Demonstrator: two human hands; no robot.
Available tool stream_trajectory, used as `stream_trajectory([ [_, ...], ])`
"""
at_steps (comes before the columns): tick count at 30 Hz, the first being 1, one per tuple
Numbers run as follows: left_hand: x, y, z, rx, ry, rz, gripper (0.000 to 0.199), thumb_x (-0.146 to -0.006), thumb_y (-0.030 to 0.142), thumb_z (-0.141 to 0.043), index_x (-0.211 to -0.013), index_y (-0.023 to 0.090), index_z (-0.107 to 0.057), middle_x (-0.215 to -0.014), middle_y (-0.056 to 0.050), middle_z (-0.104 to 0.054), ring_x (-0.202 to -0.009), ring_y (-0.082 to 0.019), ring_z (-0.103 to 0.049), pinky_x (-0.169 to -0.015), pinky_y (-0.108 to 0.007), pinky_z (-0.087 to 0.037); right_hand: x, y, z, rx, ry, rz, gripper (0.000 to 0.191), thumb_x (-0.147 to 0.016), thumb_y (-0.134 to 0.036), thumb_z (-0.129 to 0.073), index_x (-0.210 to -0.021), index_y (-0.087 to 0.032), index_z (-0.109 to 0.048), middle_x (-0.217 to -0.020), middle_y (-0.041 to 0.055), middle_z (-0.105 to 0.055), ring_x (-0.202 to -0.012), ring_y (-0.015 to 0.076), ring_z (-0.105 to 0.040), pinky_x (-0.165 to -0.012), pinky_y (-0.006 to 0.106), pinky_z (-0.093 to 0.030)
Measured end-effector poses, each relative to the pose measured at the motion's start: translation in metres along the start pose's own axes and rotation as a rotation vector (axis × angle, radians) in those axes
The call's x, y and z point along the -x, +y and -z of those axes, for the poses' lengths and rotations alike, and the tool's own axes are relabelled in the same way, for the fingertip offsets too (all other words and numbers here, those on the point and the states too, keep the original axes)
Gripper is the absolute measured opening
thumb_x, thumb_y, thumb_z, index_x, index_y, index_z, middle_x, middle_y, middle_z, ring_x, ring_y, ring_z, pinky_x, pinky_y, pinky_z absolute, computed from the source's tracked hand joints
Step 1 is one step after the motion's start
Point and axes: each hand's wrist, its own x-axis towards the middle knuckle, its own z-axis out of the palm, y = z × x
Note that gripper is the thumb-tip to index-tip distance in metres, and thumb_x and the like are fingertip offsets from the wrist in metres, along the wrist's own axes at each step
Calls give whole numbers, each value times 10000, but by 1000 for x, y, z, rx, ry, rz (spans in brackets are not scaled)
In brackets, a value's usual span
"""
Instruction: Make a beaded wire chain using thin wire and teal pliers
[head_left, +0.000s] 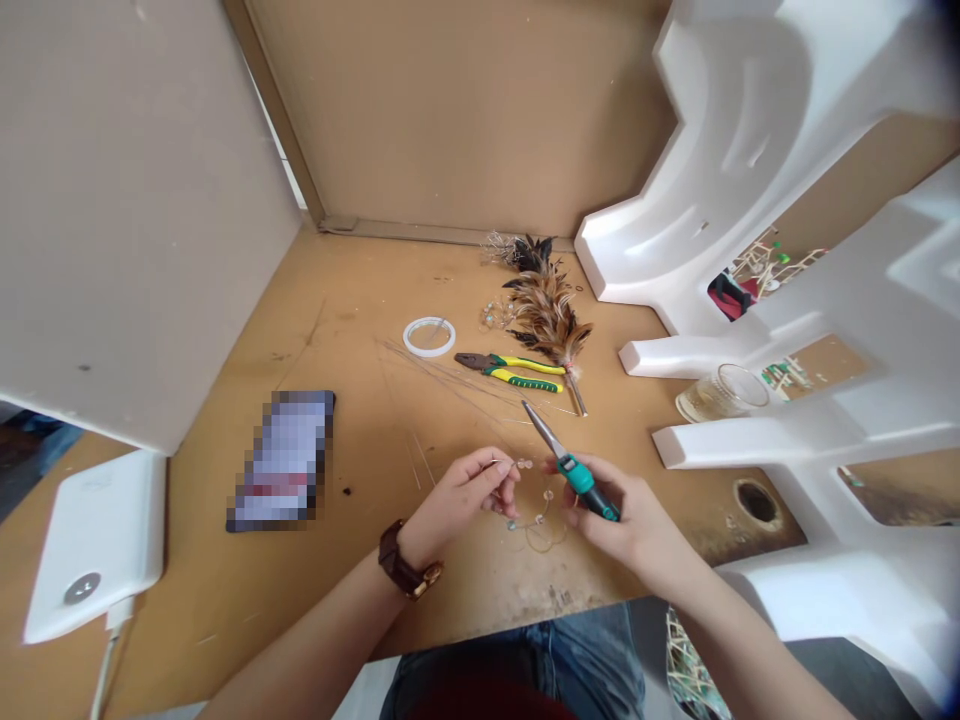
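My left hand (476, 488), with a brown watch on the wrist, pinches a thin beaded wire (534, 524) between thumb and fingers. Small clear beads (526, 464) sit on the wire just right of the fingertips; the rest curves in a loop down between the hands. My right hand (630, 508) grips teal-and-black needle-nose pliers (580, 480), their slim metal tip pointing up and left, away from the beads. The right fingers are partly behind the pliers' handles, and whether they also touch the wire I cannot tell.
Beyond the hands lie yellow-green combination pliers (517, 372), loose wires (420, 368), a white ring (429, 350) and a brown feather bundle (546, 300). A phone (283, 455) and white power bank (97, 540) are left. White moulded plastic (720, 440) and a glass (724, 390) stand right.
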Motion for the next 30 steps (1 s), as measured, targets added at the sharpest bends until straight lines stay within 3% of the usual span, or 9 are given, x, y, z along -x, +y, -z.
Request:
stream_trajectory([
  [4, 1, 1, 1, -168, 31, -78, 238, -826, 364, -507, -773, 138, -558, -616, 6, -557, -572, -104, -554, -583, -228, -423, -10, 15, -5, 97, 93, 45, 393, -691, -211, -500, -1076, -165, -565, -871, 45, -628, -740, 165, -568, -666, 280, -447],
  [8, 1, 3, 5, 50, 0, -26, 201, -842, 329, -497, -787, 143, -551, -626, 16, -536, -554, -97, -548, -574, -235, -430, -21, 43, -7, 446, 300, 37, 385, -694, -194, -506, -1075, -171, -555, -950, 67, -618, -814, 187, -571, -725, 300, -431],
  [12, 1, 5, 7, 287, -23, 29, 166, -840, 292, -510, -793, 139, -554, -619, 22, -504, -541, -84, -526, -562, -231, -441, -26, 70, -11, 818, 353, 30, 342, -745, -243, -517, -1078, -176, -557, -941, 83, -613, -871, 224, -550, -727, 321, -410],
  [19, 1, 4, 4, 408, -60, 83, 133, -840, 244, -514, -797, 128, -562, -614, 18, -491, -531, -77, -507, -552, -222, -455, -33, 99, -10, 945, 395, 152, 374, -796, -313, -520, -1128, -143, -541, -1022, 124, -592, -979, 246, -494, -802, 360, -397],
  [22, 1, 4, 3, 437, -66, 91, 118, -847, 217, -500, -804, 125, -561, -621, 18, -490, -526, -71, -499, -542, -214, -454, -36, 104, -8, 826, 429, 216, 390, -788, -336, -527, -1117, -130, -561, -1077, 146, -584, -1035, 270, -482, -864, 410, -392],
  [25, 1, 3, 3, 449, -77, 102, 132, -858, 216, -482, -813, 124, -566, -621, 16, -491, -527, -72, -503, -543, -214, -455, -35, 90, -7, 434, 392, 240, 341, -827, -339, -482, -1114, -178, -571, -1119, 115, -590, -1056, 243, -504, -915, 417, -390],
  [27, 1, 3, 3, 441, -76, 99, 143, -862, 219, -476, -820, 123, -573, -619, 15, -495, -530, -75, -510, -551, -219, -458, -35, 73, -6, 78, 238, 155, 333, -865, -348, -430, -1135, -201, -559, -1096, 86, -619, -1008, 206, -556, -896, 382, -422],
  [30, -1, 4, 6, 392, -39, 55, 139, -857, 215, -483, -852, 123, -588, -664, -3, -538, -595, -100, -558, -627, -255, -480, -43, 52, -6, -274, -205, 83, 342, -820, -353, -511, -1125, -208, -567, -1037, 52, -653, -943, 187, -599, -838, 338, -464],
])
